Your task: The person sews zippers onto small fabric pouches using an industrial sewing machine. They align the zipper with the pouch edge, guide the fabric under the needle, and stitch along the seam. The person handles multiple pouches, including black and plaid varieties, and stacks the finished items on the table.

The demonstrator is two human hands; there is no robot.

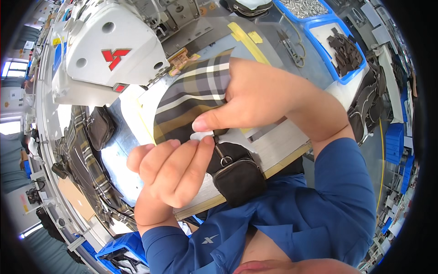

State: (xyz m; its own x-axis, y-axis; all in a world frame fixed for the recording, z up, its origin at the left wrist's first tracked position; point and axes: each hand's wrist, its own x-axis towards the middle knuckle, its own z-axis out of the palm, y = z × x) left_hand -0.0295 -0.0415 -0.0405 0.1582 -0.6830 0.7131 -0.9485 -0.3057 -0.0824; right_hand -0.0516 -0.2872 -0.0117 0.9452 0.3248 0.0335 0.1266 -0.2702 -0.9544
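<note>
Plaid fabric [191,84] in grey, white and mustard spreads over the work table, in front of a white sewing machine [112,48]. My right hand [258,98] grips its right side, thumb stretched along the near edge and the other fingers mostly hidden. Close to that thumb is a small white piece [200,135], pinched in the fingertips of my left hand [171,171]; what it is cannot be made out. Just below the hands hangs a small black zippered pouch [239,180] with a metal ring, over the table's near edge. Whether it joins the plaid fabric is hidden.
Blue trays of dark strips [344,52] and metal parts [303,7] stand at the far right. Thread snips [289,48] lie beside yellow tape [248,41]. More plaid pieces [91,160] hang at left, near a dark pouch [100,128]. A blue bin [121,246] sits lower left.
</note>
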